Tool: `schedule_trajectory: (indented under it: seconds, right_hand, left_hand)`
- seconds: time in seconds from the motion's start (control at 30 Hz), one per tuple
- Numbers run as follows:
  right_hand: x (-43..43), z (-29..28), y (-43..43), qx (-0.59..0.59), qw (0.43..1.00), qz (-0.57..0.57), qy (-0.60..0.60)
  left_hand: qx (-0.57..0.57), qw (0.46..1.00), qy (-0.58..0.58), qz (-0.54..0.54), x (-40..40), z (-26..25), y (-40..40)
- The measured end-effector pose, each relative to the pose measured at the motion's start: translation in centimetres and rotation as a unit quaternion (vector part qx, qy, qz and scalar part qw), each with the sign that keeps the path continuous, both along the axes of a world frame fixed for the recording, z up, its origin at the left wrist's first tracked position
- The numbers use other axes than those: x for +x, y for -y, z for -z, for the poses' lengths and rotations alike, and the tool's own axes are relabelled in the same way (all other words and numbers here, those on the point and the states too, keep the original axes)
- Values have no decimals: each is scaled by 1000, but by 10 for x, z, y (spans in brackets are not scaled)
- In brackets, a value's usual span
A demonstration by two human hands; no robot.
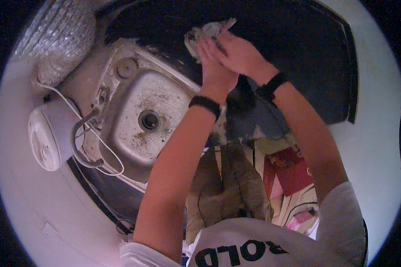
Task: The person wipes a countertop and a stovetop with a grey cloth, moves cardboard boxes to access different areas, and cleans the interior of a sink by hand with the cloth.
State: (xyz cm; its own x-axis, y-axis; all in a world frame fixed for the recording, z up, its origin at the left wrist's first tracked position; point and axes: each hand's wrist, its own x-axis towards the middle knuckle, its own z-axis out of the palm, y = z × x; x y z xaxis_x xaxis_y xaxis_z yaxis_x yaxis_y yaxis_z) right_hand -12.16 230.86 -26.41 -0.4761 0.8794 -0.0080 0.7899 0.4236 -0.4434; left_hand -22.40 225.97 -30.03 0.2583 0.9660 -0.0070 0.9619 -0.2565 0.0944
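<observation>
A crumpled, pale grey cloth [205,31] is bunched over the black countertop [304,66], beyond the sink's far right rim. My left hand [219,75] reaches it with the fingers stretched forward, their tips against the cloth. Beside it, overlapping, my right hand [245,55] presses on the cloth's right side. The hands cover part of the cloth, and the fingertips are partly hidden. Each wrist wears a black band. To the left lies a stained metal sink [163,90] with brown dirt around its drain [149,120].
A curved grey faucet spout [75,137] stands at the sink's left rim, with a white cable [112,152] looped near it. Left of it is a white rounded appliance [45,140]. A shiny ribbed object [63,33] fills the upper left. Below right sits a red box [292,173].
</observation>
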Motion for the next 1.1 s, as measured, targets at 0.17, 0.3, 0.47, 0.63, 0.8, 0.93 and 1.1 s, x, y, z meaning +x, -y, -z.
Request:
schedule_trajectory:
  seconds: [0.17,0.3,0.47,0.63,0.8,0.93,1.1]
  right_hand:
    - [10,-5,107,7,999,33,-32]
    - [14,-23,196,-133,985,106,-35]
    - [18,-20,278,-124,983,131,-17]
    - [9,-20,306,-145,964,217,-47]
    - [17,-28,306,-129,948,292,-13]
    - [53,-26,299,-69,934,340,83]
    - [133,-5,274,-95,806,582,-56]
  left_hand:
    - [-48,995,65,52,-4,0,100]
    - [-115,985,11,129,-2,-26,167]
    - [-173,967,29,187,-9,-42,232]
    - [-182,951,52,244,-25,-32,249]
    - [-217,929,6,298,-3,-31,238]
    - [-195,913,-52,355,56,-34,225]
    - [-96,903,-122,400,170,-23,203]
